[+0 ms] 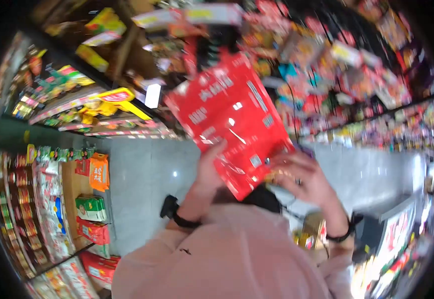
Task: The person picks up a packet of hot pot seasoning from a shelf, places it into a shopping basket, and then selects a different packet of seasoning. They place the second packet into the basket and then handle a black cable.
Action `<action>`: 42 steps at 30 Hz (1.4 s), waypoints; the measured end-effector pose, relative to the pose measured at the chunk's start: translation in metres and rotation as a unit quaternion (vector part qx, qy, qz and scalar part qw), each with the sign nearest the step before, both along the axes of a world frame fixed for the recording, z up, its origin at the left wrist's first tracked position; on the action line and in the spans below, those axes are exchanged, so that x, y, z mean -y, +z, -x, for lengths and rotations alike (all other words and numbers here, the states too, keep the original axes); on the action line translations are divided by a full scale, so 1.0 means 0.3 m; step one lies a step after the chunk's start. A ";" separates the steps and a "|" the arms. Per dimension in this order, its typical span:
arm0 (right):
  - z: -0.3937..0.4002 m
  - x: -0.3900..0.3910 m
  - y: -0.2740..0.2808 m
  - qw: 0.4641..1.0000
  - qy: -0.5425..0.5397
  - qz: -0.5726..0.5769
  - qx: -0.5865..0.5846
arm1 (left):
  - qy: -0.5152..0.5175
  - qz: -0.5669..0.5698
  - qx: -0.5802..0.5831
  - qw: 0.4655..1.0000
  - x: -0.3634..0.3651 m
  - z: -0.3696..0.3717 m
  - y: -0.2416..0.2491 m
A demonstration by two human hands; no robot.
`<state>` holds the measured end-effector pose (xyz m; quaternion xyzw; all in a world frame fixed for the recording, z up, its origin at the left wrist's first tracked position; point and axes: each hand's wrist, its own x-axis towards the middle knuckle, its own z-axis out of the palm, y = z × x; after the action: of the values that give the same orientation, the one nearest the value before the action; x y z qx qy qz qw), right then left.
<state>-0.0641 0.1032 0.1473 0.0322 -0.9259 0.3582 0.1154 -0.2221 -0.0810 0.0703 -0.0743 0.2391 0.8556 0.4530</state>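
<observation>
A large shiny red packet (232, 117) with white lettering is held up in front of my chest, tilted, its printed face toward the camera. On its lower left edge, my left hand (210, 167) is closed, with the thumb over the front. My right hand (296, 175) grips the lower right edge, its fingers bent around the side. Part of each hand's fingers is hidden behind the packet or blurred. Both wrists wear dark bands.
Shelves of colourful packets (321, 79) stand ahead and to the right, blurred. More shelving (67, 174) with bagged goods runs along the left. Grey shiny floor (144, 174) lies between. A cardboard box (312, 225) and a dark unit (386, 224) are at the lower right.
</observation>
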 end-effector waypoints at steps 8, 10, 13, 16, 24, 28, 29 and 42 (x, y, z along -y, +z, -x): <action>-0.239 -0.080 0.175 0.662 0.523 0.507 0.176 | -0.093 0.032 -0.044 0.994 -0.039 -0.006 -0.124; -0.263 -0.047 0.248 0.713 0.540 0.425 0.138 | -0.106 0.044 -0.052 0.992 -0.050 -0.006 -0.143; -0.283 -0.046 0.283 0.720 0.591 0.337 0.138 | -0.131 0.064 -0.051 0.988 -0.071 -0.014 -0.135; -0.268 -0.059 0.336 0.752 0.585 0.272 0.135 | -0.148 0.071 -0.072 0.984 -0.081 -0.015 -0.109; -0.246 -0.138 0.417 0.790 0.567 0.205 0.113 | -0.131 0.067 -0.062 0.987 -0.078 0.003 -0.125; -0.281 -0.185 0.427 0.915 0.368 0.159 0.037 | -0.128 0.080 -0.056 0.987 -0.075 -0.007 -0.113; -0.275 -0.179 0.417 0.948 0.287 0.133 0.029 | -0.127 0.078 -0.052 0.987 -0.077 -0.005 -0.116; -0.260 -0.221 0.232 0.931 0.017 -0.004 0.365 | -0.159 0.078 -0.023 0.984 -0.091 -0.021 -0.175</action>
<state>0.0139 0.1693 0.2169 -0.0848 -0.9050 0.3435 -0.2363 -0.2159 -0.0537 0.0176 -0.0507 0.3243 0.7530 0.5703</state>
